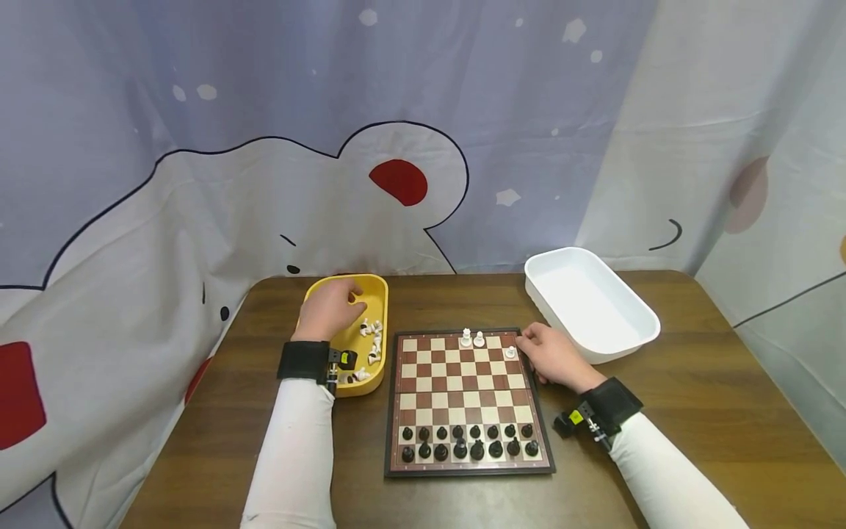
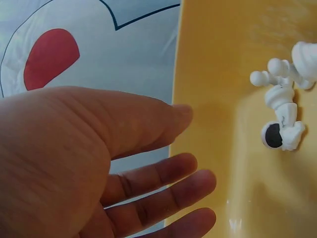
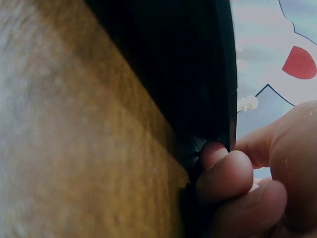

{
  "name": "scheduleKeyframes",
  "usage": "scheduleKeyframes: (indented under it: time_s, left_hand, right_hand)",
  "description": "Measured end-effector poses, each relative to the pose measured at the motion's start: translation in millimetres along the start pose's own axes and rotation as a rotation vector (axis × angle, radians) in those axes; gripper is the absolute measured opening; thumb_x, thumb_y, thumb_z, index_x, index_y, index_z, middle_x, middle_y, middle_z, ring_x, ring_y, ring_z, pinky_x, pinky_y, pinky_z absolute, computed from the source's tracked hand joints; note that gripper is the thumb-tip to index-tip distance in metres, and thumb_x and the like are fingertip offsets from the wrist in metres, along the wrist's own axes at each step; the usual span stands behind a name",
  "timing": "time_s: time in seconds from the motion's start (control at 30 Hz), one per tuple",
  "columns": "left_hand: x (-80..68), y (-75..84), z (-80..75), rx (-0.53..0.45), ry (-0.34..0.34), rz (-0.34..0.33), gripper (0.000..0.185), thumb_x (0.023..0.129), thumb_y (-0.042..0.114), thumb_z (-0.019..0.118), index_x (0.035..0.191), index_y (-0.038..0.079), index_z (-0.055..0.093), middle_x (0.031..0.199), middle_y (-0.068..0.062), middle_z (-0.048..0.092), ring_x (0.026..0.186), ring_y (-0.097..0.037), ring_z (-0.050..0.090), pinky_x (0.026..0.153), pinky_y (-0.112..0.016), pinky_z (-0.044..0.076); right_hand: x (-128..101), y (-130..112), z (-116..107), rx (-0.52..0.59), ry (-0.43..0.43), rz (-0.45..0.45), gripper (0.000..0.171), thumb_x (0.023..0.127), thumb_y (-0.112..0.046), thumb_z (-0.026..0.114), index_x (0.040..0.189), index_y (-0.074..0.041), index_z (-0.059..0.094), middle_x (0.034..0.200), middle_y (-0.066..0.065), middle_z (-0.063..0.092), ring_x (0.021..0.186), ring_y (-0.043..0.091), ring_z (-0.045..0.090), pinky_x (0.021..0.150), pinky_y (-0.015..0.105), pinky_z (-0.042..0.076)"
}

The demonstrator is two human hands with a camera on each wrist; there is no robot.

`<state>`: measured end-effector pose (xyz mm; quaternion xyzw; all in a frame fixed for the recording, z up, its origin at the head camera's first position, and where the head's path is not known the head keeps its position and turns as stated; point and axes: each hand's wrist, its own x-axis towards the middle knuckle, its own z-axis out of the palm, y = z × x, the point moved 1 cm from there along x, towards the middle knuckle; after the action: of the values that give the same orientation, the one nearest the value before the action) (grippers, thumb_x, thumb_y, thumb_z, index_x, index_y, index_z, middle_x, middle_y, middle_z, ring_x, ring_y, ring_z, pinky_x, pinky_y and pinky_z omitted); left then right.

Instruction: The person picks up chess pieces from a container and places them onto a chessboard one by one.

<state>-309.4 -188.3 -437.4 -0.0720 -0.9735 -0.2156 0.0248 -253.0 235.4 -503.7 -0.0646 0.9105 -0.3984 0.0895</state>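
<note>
My left hand [image 1: 330, 308] hovers over the yellow tray [image 1: 385, 308], its thumb and fingers apart with nothing between them. White chess pieces [image 2: 282, 121] lie in a loose cluster in that tray, to the right of the fingertips in the left wrist view. At the far right corner of the chessboard [image 1: 396, 411], my right hand [image 1: 551, 354] pinches the board's dark edge [image 3: 230, 99], with curled fingers at its side and the thumb above. Two white pieces [image 1: 466, 338] stand on the far row. Near the right fingertips is a white pawn [image 1: 510, 353].
Two rows of black chess pieces [image 1: 460, 448] stand along the near side of the board. A white tray [image 1: 651, 330] sits at the back right, just beyond the right hand. The wooden table [image 1: 714, 411] ends at a patterned curtain [image 1: 529, 147].
</note>
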Motion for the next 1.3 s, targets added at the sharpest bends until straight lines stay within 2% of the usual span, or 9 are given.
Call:
scheduleKeyframes:
  time_s: [0.23,0.33,0.63,0.9,1.03,1.3]
  left_hand:
    - [3.9,-4.0,9.1,-0.004,-0.077,0.025,0.045,0.103,0.022,0.077,0.141,-0.002,0.072,0.139,-0.022,0.073,0.129,-0.042,0.068,0.11,-0.059,0.053]
    - [3.2,-3.1,11.7,-0.008,-0.123,0.006,0.05,0.101,0.024,0.079,0.145,0.0,0.07,0.144,-0.021,0.071,0.13,-0.041,0.067,0.112,-0.059,0.052]
    - [-2.3,0.2,16.3,0.002,-0.235,-0.027,0.055,0.098,0.025,0.083,0.146,0.002,0.07,0.142,-0.018,0.073,0.122,-0.035,0.067,0.11,-0.055,0.052]
    - [-4.5,6.0,16.2,0.027,-0.251,-0.012,0.046,0.098,0.016,0.083,0.141,0.001,0.074,0.137,-0.017,0.075,0.121,-0.035,0.068,0.11,-0.054,0.052]
    - [-4.1,6.1,17.5,0.043,-0.253,-0.007,0.039,0.097,0.012,0.083,0.134,0.001,0.077,0.131,-0.016,0.077,0.114,-0.033,0.07,0.106,-0.053,0.054]
    - [-3.1,5.6,19.3,0.047,-0.258,-0.042,0.03,0.095,0.007,0.083,0.124,0.004,0.081,0.118,-0.012,0.079,0.1,-0.03,0.069,0.098,-0.052,0.056]
  right_hand:
    - [-1.0,-2.4,0.2,-0.015,0.016,-0.007,0.028,0.116,-0.025,0.052,0.119,0.001,0.062,0.062,0.005,0.059,0.043,0.018,0.055,0.043,0.034,0.044]
    - [-2.2,-3.4,0.4,-0.009,0.011,0.004,0.028,0.116,-0.025,0.052,0.12,0.001,0.062,0.062,0.005,0.059,0.043,0.017,0.055,0.044,0.033,0.044]
    - [-2.9,-6.2,-0.3,0.0,0.004,0.001,0.03,0.116,-0.025,0.052,0.121,0.002,0.062,0.061,0.004,0.058,0.043,0.017,0.055,0.045,0.033,0.045]
    - [-1.6,-5.2,-1.9,-0.005,0.002,0.004,0.03,0.116,-0.025,0.052,0.122,0.003,0.061,0.062,0.004,0.058,0.043,0.017,0.055,0.045,0.033,0.045]
    - [-0.8,-3.9,-1.6,-0.006,0.0,0.004,0.03,0.116,-0.026,0.052,0.122,0.003,0.062,0.061,0.004,0.058,0.043,0.017,0.055,0.045,0.033,0.045]
    - [-0.5,-1.8,-0.6,-0.013,0.005,0.003,0.03,0.116,-0.026,0.052,0.12,0.002,0.062,0.061,0.004,0.058,0.043,0.017,0.055,0.045,0.034,0.045]
